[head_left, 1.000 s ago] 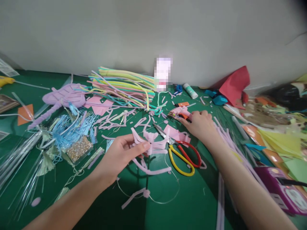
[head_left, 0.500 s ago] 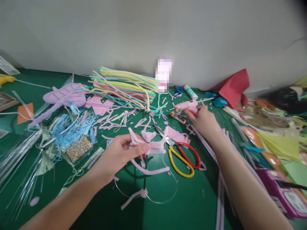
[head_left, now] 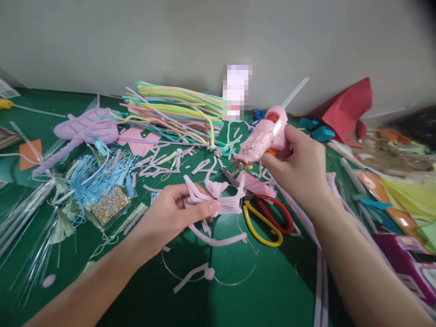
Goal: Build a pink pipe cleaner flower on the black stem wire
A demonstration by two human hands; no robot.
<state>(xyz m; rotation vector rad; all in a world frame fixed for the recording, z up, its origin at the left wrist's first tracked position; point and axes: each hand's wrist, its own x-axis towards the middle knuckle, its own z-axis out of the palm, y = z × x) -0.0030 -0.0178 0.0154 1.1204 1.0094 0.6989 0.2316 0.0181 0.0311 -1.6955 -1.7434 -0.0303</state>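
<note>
My left hand (head_left: 170, 215) is closed in a pinch on a pink pipe-cleaner flower (head_left: 218, 200) with a dark stem hanging below it. My right hand (head_left: 299, 165) grips a pink hot glue gun (head_left: 262, 138), lifted off the green table (head_left: 265, 290). The nozzle points down and left toward the flower. A clear glue stick pokes out of the gun's back end.
Scissors with red and yellow handles (head_left: 262, 215) lie just right of the flower. A pile of coloured pipe cleaners (head_left: 177, 113) lies by the wall. Blue tassels (head_left: 91, 175), a purple woven shape (head_left: 85, 129), a red paper (head_left: 347, 106) and scraps crowd the sides.
My right hand has lifted the glue gun off the table and brought it nearer, above the scissors. My left hand with the flower has stayed about where it was.
</note>
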